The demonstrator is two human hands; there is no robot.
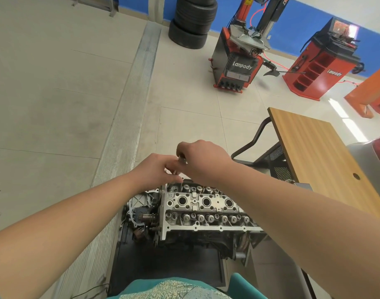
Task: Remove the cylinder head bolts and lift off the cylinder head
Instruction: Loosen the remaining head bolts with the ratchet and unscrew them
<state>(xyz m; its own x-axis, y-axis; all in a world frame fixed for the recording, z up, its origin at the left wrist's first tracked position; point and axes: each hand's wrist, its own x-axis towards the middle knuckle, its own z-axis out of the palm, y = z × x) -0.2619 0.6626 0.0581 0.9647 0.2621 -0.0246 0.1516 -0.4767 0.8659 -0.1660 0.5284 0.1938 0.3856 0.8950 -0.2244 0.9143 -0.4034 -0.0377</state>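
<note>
Fingers [180, 157] of the right hand [203, 160] are curled and pinched on the top of a slim metal tool [178, 169], while the left hand [154, 171] is closed round its shaft lower down, just above the far edge of the cylinder head [206, 203]. The tool's tip is hidden behind the left hand, so whether it sits on a bolt cannot be told.

The cylinder head is still seated on the engine block [184, 238], low in the middle of the view, with valve springs and three round wells showing along its top. The step in hand is judged to be bolt removal at the far row, toward twelve o'clock of the head. Lifting is not yet due. Next, the remaining bolts would need to be loosened and drawn out before both hands are placed under the head's ends.

A wooden table [318, 152] lies at three o'clock, a tyre changer [238, 61] at one o'clock, and stacked tyres [193, 20] at twelve.
</note>
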